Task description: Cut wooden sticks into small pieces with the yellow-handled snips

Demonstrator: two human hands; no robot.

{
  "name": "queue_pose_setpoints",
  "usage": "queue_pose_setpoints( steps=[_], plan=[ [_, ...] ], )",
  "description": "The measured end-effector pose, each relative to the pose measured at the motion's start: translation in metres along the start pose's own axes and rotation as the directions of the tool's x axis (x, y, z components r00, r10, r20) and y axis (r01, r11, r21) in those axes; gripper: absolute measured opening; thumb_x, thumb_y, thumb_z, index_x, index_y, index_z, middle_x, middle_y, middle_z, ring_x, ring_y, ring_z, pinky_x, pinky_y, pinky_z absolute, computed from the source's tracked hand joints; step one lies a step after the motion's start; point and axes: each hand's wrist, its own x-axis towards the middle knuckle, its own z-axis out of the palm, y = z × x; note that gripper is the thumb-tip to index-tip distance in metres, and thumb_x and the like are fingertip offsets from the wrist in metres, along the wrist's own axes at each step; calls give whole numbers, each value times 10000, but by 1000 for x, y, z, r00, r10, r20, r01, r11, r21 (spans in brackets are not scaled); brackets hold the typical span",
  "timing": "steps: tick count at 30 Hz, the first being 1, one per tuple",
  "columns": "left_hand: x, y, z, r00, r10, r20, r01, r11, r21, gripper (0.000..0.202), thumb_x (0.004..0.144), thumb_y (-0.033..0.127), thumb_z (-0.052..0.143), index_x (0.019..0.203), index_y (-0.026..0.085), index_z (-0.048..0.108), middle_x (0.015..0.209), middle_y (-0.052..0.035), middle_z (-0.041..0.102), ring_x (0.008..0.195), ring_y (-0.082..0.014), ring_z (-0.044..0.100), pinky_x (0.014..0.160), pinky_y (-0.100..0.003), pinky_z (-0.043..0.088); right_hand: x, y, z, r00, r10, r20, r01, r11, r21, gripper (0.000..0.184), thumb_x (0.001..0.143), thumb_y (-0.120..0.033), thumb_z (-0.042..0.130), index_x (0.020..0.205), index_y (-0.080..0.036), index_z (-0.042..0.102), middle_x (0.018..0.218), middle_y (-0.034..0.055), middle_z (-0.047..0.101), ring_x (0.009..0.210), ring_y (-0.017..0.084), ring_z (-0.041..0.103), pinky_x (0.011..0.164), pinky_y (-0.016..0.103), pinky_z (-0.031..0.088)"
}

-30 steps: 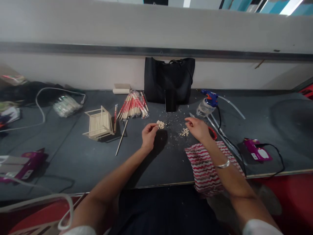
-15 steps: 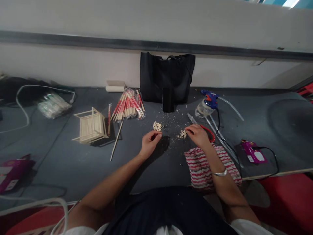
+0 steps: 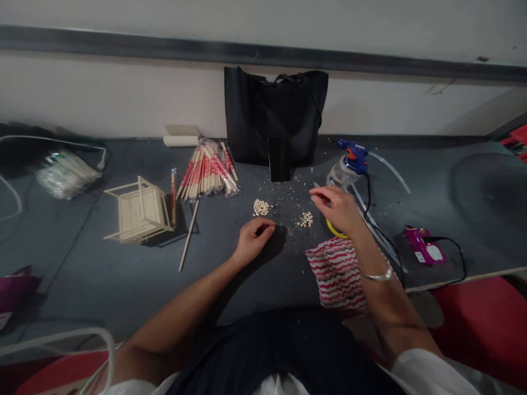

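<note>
My left hand [image 3: 254, 240] rests on the dark table, its fingers curled and thumb drawn against them; whatever is in the pinch is too small to make out. Just beyond it lies a round cluster of small pale wooden bits [image 3: 261, 207]. A looser group of similar bits [image 3: 305, 220] is to the right. My right hand [image 3: 336, 208] is over the scissors, fingers partly stretched leftward and the thumb a little apart. It hides most of the scissors, leaving a yellow handle loop [image 3: 335, 230] showing below. No firm grip on them can be seen.
A slatted stick model [image 3: 142, 214], a single stick [image 3: 189, 236] and wrapped chopsticks [image 3: 206, 170] are at left. A phone [image 3: 279, 159] leans on a black bag [image 3: 274, 120]. At right are a blue glue gun [image 3: 354, 156], clear glue sticks, a purple box [image 3: 426, 246] and striped cloth [image 3: 340, 274].
My right hand has moved from the loose bits up and right over the scissors, whose handle showed red before and yellow now. The left hand stays nearly in place. The view has tilted slightly.
</note>
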Motion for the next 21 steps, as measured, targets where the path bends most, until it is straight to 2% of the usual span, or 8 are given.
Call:
queue_pose_setpoints(
  steps=[3,5,7,10,13,15,19,21],
  plan=[
    [0,-1,-1,1000,3,-4,-3,1000,-13,139,830,304,633,807,214,737,741,-7,724,627,-129,602,621,-244,491,-37,5,-22,998,-27,64,31,998,-53,223,944,-354,535,1009,-275,733,891,35,740,823,198,665,809,353,530],
    [0,-1,-1,1000,2,-8,-3,1000,-15,139,831,298,630,809,213,738,728,-3,718,617,-126,596,612,-240,487,-70,9,-25,996,-52,76,58,995,-85,267,962,-397,520,1083,-267,719,940,53,747,874,212,675,836,370,530],
    [0,-1,0,1000,8,-5,-8,1000,-17,140,832,295,626,809,214,738,719,-1,711,610,-123,590,606,-237,482,-102,10,-18,991,-112,77,122,983,-139,358,960,-463,520,1185,-239,684,1034,88,741,950,240,668,861,399,520],
    [1,-1,2,1000,23,-17,-23,999,-29,140,827,297,625,802,215,737,727,-5,712,614,-123,590,606,-239,480,-133,5,4,974,-131,185,175,954,-245,423,960,-507,505,1244,-231,653,1112,112,712,1015,264,632,872,419,483],
    [1,-1,2,999,21,-26,-22,999,-32,137,821,300,630,800,218,738,714,-3,706,605,-122,580,599,-240,475,-137,-3,25,971,-134,199,195,926,-324,293,991,-418,492,959,-225,710,836,73,688,808,228,587,758,366,426],
    [1,-1,2,1000,12,-27,-13,1000,-28,138,813,306,634,798,217,738,684,1,691,588,-121,564,583,-236,464,-131,-6,32,967,-176,182,227,923,-310,331,1008,-394,465,834,-205,674,749,59,645,746,211,550,707,340,397],
    [1,-1,2,999,-15,-47,14,1000,-24,168,799,341,635,790,203,732,676,-2,680,586,-123,554,579,-236,455,-114,-6,39,956,-271,113,292,915,-280,361,1033,-383,407,864,-179,651,753,59,636,744,206,530,699,328,385],
    [1,-1,2,998,-25,-54,24,999,-28,185,792,355,631,789,198,729,694,-4,687,598,-124,558,593,-239,459,-107,-7,43,943,-312,119,333,905,-266,366,1036,-391,400,860,-183,645,739,55,628,735,206,519,687,330,372]
  ],
)
